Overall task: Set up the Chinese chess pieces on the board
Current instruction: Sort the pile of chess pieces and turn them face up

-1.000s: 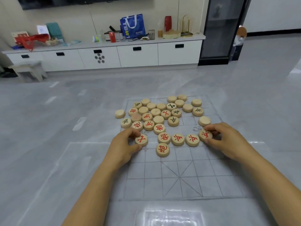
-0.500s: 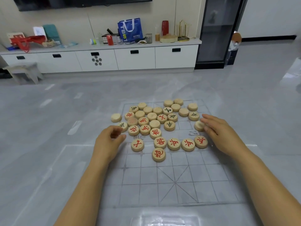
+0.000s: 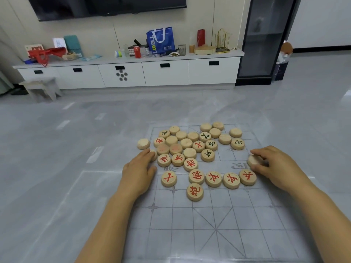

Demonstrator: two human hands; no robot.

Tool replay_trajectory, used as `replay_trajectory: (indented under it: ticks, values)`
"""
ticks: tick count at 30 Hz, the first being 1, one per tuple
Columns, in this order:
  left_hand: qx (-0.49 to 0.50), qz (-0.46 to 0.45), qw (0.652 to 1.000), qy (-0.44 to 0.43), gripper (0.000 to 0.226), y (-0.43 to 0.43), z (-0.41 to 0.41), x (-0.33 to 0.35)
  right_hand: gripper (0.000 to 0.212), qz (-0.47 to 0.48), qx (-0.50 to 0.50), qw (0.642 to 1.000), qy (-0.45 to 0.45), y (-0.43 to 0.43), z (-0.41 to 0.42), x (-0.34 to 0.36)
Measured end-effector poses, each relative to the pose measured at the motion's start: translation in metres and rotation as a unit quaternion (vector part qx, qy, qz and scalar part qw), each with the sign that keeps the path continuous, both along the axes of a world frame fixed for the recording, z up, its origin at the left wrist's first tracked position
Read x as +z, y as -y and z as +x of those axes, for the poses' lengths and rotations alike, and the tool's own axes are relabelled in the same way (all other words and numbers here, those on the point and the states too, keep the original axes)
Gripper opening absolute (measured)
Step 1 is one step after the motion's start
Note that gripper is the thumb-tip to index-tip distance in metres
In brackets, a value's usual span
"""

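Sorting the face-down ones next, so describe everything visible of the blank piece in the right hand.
The blank piece is a round disc of pale, unpainted-looking wood, and its visible face is bare of any character. It sits at the right side of the board, beside the faint river lettering, just beyond the rightmost red-marked piece. The right hand pinches it, fingers curled over its far edge, thumb at its near edge, covering its right part. Whether it lies flat is unclear.

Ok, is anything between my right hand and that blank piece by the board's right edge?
No, nothing visible. The right hand touches the blank piece directly, fingers on its far side and thumb on its near side. The closest red-marked piece lies just nearer the camera, not between them.
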State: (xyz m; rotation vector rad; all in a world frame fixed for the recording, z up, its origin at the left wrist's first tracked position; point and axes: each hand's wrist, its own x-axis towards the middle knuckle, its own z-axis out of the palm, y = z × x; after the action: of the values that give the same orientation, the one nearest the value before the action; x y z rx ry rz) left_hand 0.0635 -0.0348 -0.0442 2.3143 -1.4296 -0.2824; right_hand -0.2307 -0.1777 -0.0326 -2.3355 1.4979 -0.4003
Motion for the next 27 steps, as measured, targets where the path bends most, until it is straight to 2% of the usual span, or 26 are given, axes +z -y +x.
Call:
replay_trajectory:
  ticks: [3, 5, 8, 10, 12, 18, 22, 27]
  values:
    - [0.005, -0.012, 1.000, 0.003, 0.046, 0.000, -0.001, 0.001, 0.043, 0.011, 0.001, 1.000, 0.028, 0.001, -0.002, 0.001]
    - [0.013, -0.008, 1.000, 0.010, 0.049, 0.001, -0.002, 0.000, 0.038, 0.051, -0.019, 0.988, 0.141, -0.001, -0.002, 0.004]
    - [0.014, 0.012, 0.999, 0.031, 0.053, 0.002, -0.002, -0.002, 0.030, 0.190, -0.031, 0.913, 0.360, -0.008, 0.001, 0.013]
    - [0.010, 0.024, 0.999, 0.037, 0.053, 0.002, -0.001, -0.003, 0.025, 0.238, -0.023, 0.878, 0.413, -0.011, 0.004, 0.015]
    - [0.008, 0.026, 0.999, 0.031, 0.052, 0.001, 0.000, -0.003, 0.024, 0.248, -0.016, 0.871, 0.424, -0.012, 0.007, 0.013]
    - [0.002, 0.023, 0.999, 0.023, 0.052, -0.001, -0.001, -0.001, 0.028, 0.231, 0.003, 0.889, 0.395, -0.013, 0.011, 0.011]
    - [0.011, 0.014, 1.000, 0.018, 0.049, -0.001, -0.005, 0.001, 0.027, 0.202, -0.002, 0.925, 0.321, -0.010, 0.013, 0.004]
    - [0.017, -0.122, 0.992, -0.033, 0.031, 0.014, -0.027, 0.015, 0.020, 0.168, -0.001, 0.949, 0.266, -0.009, 0.014, -0.001]
